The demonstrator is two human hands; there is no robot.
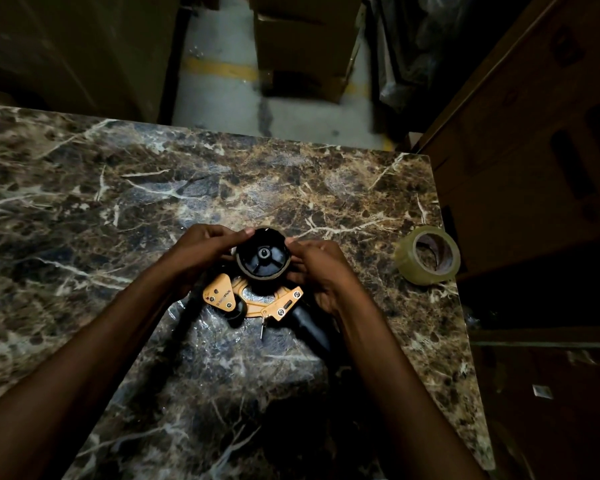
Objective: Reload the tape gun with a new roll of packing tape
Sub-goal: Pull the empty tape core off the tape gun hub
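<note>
An orange tape gun with a black handle lies flat on the marble table. On its black spool hub sits a thin brown ring, the empty tape core. My left hand pinches the core's left side with its fingertips. My right hand grips the core's right side. A full roll of clear packing tape stands apart near the table's right edge.
Brown cardboard boxes stack close against the table's right side. More boxes stand on the grey floor beyond the far edge. The table's far edge and right edge are near the work spot.
</note>
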